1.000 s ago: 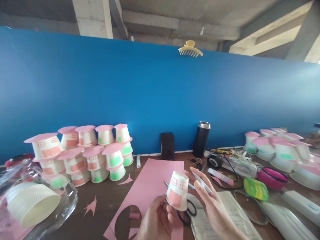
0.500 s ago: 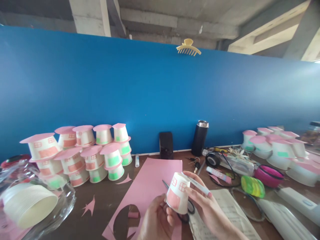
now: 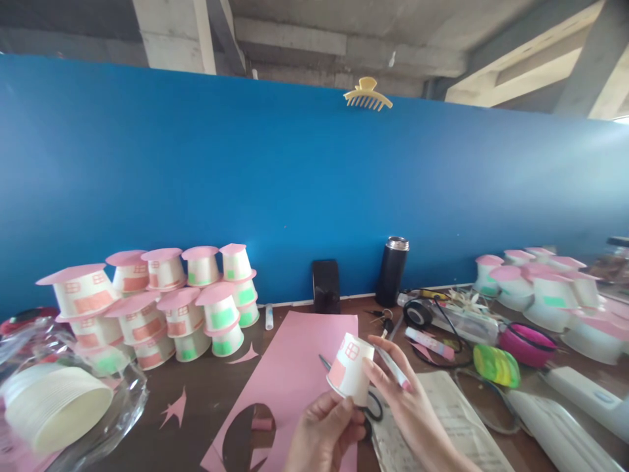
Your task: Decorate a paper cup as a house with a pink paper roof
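Observation:
I hold an upturned white paper cup (image 3: 350, 369) with pink paper windows and a pink door between both hands, low in the middle. My left hand (image 3: 324, 434) pinches the cup's rim from below. My right hand (image 3: 407, 403) touches the cup's right side and grips a white pen with a pink end (image 3: 392, 368) between its fingers. Under the cup lie a pink paper sheet (image 3: 299, 367) with a round hole cut out and black-handled scissors (image 3: 369, 410).
Stacks of finished pink-roofed cups (image 3: 157, 305) stand at left against the blue wall, more (image 3: 545, 292) at right. A bag of plain cups (image 3: 54, 406) lies at lower left. A phone (image 3: 326, 286), black flask (image 3: 392, 271), tape roll (image 3: 419, 314), glue stick (image 3: 425, 342) and printed sheet (image 3: 452, 419) sit behind and right.
The cup has been turned a little, so the door now faces more to the left. My left hand slid lower on the rim. The right hand with the pen closed against the cup.

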Motion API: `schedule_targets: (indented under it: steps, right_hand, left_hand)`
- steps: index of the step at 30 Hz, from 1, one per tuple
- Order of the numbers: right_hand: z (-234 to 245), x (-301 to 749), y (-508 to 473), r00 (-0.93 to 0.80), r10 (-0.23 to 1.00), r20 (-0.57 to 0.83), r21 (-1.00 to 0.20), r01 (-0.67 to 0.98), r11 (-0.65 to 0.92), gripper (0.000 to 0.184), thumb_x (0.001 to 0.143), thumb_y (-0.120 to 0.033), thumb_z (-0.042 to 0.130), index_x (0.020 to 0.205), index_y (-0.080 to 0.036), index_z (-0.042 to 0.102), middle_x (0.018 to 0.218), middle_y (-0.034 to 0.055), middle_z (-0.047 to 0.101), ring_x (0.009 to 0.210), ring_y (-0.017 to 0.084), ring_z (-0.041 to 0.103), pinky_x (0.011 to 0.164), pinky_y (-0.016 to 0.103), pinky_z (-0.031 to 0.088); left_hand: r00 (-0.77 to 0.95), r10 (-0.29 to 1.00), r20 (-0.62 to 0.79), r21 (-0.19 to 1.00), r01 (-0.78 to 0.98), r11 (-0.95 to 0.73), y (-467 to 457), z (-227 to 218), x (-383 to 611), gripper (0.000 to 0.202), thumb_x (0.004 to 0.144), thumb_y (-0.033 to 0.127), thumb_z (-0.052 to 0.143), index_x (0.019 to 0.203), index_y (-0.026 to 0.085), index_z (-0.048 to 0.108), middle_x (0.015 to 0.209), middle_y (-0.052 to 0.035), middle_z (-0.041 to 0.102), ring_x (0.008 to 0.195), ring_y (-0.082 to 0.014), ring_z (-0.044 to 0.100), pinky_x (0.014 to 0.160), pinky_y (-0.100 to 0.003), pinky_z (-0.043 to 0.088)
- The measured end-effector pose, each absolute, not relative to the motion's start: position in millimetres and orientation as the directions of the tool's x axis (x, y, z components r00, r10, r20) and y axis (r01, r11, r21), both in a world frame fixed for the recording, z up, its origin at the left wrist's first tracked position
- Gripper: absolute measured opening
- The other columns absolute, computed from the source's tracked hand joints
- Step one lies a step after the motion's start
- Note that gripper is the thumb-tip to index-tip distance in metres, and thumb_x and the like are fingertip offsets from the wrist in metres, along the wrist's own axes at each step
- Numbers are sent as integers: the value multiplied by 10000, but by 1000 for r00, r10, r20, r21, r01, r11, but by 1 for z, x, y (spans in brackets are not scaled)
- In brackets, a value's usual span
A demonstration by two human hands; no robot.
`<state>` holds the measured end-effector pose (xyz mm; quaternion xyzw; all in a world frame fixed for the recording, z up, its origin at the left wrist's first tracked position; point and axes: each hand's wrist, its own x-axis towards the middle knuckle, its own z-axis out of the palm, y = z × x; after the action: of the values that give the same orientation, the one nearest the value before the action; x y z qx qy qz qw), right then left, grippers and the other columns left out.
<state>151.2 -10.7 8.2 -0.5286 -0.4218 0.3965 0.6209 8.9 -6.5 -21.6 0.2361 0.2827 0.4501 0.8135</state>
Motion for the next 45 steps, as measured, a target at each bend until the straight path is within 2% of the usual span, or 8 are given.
schedule_targets:
  steps: [4, 8, 11, 13, 15, 18, 28, 45]
  right_hand:
    - [8, 155, -14, 464, 838, 288, -954, 213, 210, 443, 836, -510, 614, 1207, -282, 535, 1183, 62, 646, 1072, 259, 615, 830, 333, 529]
    - [16, 151, -30, 403, 800, 444, -879, 369, 302, 451, 897, -467, 536, 1322, -315, 523, 1124, 63, 676, 824, 238, 658, 747, 358, 532]
    - [26, 143, -43, 322, 818, 476, -857, 378, 350, 297, 794, -471, 664, 1045, -325, 728, 1014, 68, 720, 818, 290, 667, 737, 393, 544]
    - [32, 138, -47, 191, 837, 513, -817, 409, 407, 141, 790, -409, 678, 861, -330, 772, 893, 72, 730, 785, 291, 675, 736, 400, 550]
    - [36, 135, -47, 75, 840, 537, -773, 442, 454, 120, 820, -331, 651, 829, -328, 771, 841, 69, 727, 755, 272, 681, 714, 378, 553]
    - [34, 133, -43, 62, 817, 573, -731, 490, 476, 142, 845, -274, 613, 899, -313, 738, 806, 50, 716, 700, 235, 672, 657, 327, 543]
    - [12, 137, -40, 67, 795, 602, -644, 629, 435, 74, 886, -297, 575, 847, -244, 610, 669, -25, 635, 535, 136, 597, 525, 222, 476]
    - [7, 138, -37, 21, 822, 569, -630, 654, 419, 151, 922, -309, 518, 806, -232, 576, 665, -18, 592, 567, 141, 579, 525, 228, 458]
  left_hand:
    - [386, 885, -261, 593, -659, 463, -3, -19, 5, 305, 541, 293, 902, 677, 96, 712, 667, -64, 670, 603, -104, 606, 622, -183, 502]
    - [353, 901, -251, 577, -694, 432, -1, -19, 4, 275, 559, 272, 893, 652, 103, 697, 648, -46, 653, 617, -101, 600, 631, -179, 495]
    - [359, 903, -236, 589, -686, 427, 1, -21, 3, 272, 589, 289, 879, 693, 107, 706, 654, -29, 636, 640, -93, 597, 650, -173, 490]
    - [364, 903, -228, 598, -679, 425, 1, -21, 1, 264, 621, 293, 863, 730, 110, 708, 692, -32, 642, 678, -97, 604, 679, -180, 492]
    - [370, 902, -221, 604, -675, 424, 1, -21, 1, 244, 655, 290, 843, 759, 116, 706, 736, -37, 649, 720, -105, 611, 715, -194, 495]
    - [374, 900, -223, 605, -671, 429, -1, -20, 1, 228, 672, 286, 833, 729, 118, 690, 742, -34, 640, 734, -104, 609, 743, -205, 496]
    - [371, 899, -231, 620, -656, 430, -4, -19, 1, 302, 636, 332, 856, 782, 105, 720, 784, -57, 655, 776, -117, 622, 780, -221, 498]
    - [410, 897, -165, 653, -636, 411, -4, -24, 2, 268, 700, 347, 808, 767, 112, 698, 772, -61, 661, 760, -130, 604, 821, -270, 475]
